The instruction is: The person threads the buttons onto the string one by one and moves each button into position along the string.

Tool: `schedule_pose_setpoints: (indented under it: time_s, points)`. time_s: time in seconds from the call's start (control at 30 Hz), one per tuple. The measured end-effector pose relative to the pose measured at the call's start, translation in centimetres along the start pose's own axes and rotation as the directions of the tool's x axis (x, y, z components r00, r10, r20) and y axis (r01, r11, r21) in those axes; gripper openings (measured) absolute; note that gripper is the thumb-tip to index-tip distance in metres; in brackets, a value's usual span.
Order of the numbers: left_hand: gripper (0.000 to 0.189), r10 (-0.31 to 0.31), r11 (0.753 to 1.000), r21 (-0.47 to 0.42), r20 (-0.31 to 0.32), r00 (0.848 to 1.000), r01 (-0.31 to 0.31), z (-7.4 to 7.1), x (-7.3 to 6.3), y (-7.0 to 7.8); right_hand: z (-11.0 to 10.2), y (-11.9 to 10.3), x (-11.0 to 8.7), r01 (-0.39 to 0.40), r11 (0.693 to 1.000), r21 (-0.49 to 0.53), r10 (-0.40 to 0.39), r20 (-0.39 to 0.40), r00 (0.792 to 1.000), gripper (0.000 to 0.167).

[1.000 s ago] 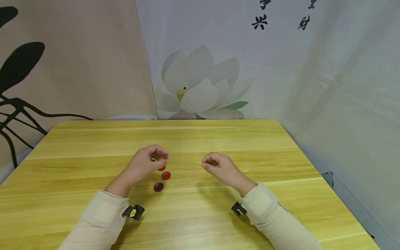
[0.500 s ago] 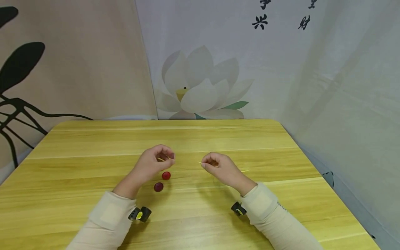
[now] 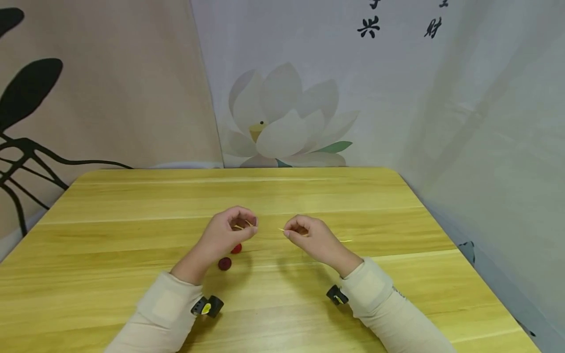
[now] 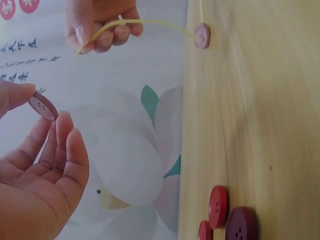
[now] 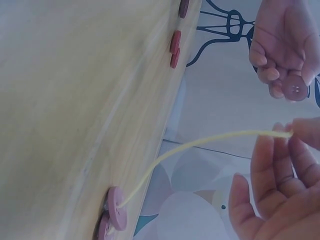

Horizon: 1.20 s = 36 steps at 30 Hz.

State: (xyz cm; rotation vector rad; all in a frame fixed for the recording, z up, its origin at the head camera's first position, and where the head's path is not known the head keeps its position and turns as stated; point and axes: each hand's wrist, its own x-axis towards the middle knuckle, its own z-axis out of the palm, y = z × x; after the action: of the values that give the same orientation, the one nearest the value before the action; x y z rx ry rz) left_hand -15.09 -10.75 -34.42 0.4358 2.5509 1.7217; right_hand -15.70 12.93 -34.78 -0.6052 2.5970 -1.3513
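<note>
So the left hand (image 3: 226, 232) is pinching a dusky pink button (image 4: 42, 106) by its rim, thumb on one side and fingertip on the other, the spare fingers bending loosely. That rim hold is probably about keeping the four holes uncovered. The right hand (image 3: 314, 236) is pinching a yellow cord (image 5: 230, 134) right near its end between thumb and finger, the rest of its fingers curving loosely. Only a short tip is poking out — likely because a floppy cord is easier to steer that way.

The cord is arching down to a couple of pink buttons (image 5: 117, 208), overlapping each other, with the cord running into at least the front one. Whether they're resting on the wood or hanging just over it, can't tell. Both hands are hovering above the table (image 3: 132, 220), facing each other with a gap between them.

Two red buttons (image 4: 218, 206) and a maroon button (image 4: 242, 227) are lying close together on the left side, maybe there just to stay within reach. The table itself is showing yellowish wood grain. Behind it a pale backdrop (image 3: 485, 73) is hanging — big lotus print (image 3: 291, 117), black lettering (image 3: 368, 27), dark plant-like shapes (image 3: 31, 93) at the left.
</note>
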Motion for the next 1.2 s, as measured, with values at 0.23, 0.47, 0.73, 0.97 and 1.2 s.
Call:
schedule_pose_setpoints:
  time_s: [0.23, 0.47, 0.73, 0.97, 1.2]
  points:
    - [0.023, -0.015, 0.999, -0.028, 0.024, 1.000, 0.016, 0.6, -0.2, 0.4, 0.0, -0.3, 0.0, 0.005, 1.000, -0.004, -0.005, 0.016, 1.000, 0.012]
    - [0.021, 0.008, 0.999, -0.033, 0.037, 0.999, -0.007, 1.2, -0.1, 0.1, 0.2, -0.5, 0.1, 0.018, 1.000, 0.000, -0.018, 0.017, 1.000, 0.011]
    - [0.020, 0.034, 0.998, -0.050, 0.053, 0.998, -0.031, 1.5, -0.2, 0.2, 0.5, -0.6, 0.2, 0.028, 1.000, -0.008, -0.028, 0.014, 1.000, 0.011]
    - [0.020, 0.036, 0.998, -0.045, 0.063, 0.997, -0.033, 1.7, -0.1, 0.3, 0.7, -0.8, 0.2, 0.039, 0.999, -0.014, -0.039, 0.013, 0.999, 0.014]
    - [0.021, 0.043, 0.998, -0.054, 0.076, 0.996, -0.039, 1.8, -0.1, 0.3, 1.0, -0.8, 0.1, 0.045, 0.999, 0.000, -0.045, 0.020, 0.999, 0.015]
